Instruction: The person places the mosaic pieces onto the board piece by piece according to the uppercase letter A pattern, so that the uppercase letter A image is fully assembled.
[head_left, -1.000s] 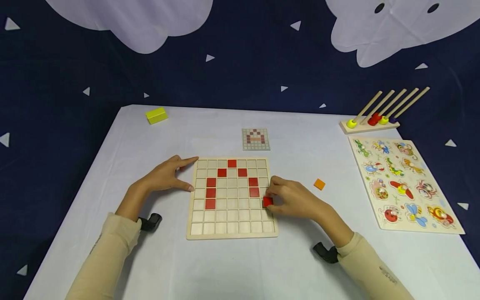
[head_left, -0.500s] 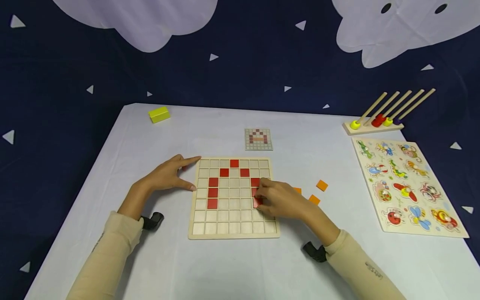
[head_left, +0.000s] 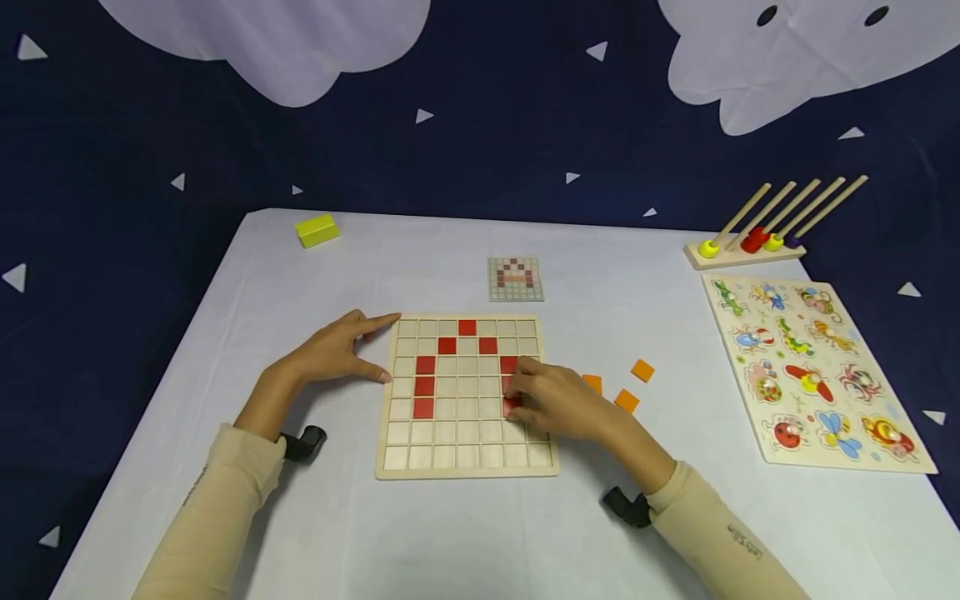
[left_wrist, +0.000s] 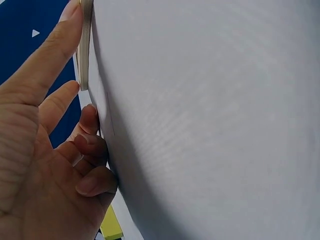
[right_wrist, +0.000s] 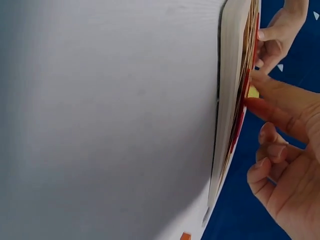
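Note:
A square wooden grid board (head_left: 471, 457) lies on the white table. Red square tiles, such as the top one (head_left: 467, 327), fill cells in an arch shape. My left hand (head_left: 330, 348) steadies the board, its extended index finger at the top left corner and its thumb against the left edge. With thumb and forefinger, my right hand (head_left: 562, 402) pinches a red tile (head_left: 512, 407) at a cell below the right-hand column's other red tiles. In the right wrist view those fingertips (right_wrist: 254, 102) are right at the tile; the fingers partly cover that column in the head view.
Three orange tiles (head_left: 627, 401) lie right of the board. Behind it is a small pattern card (head_left: 516, 295). A yellow block (head_left: 317, 231) sits back left; a peg stand with beads (head_left: 742, 257) and an animal puzzle board (head_left: 817, 375) are at the right.
My right hand has moved left with the red tile, from the board's right edge to the cell below the right-hand red column, uncovering more orange tiles. The left hand stays put.

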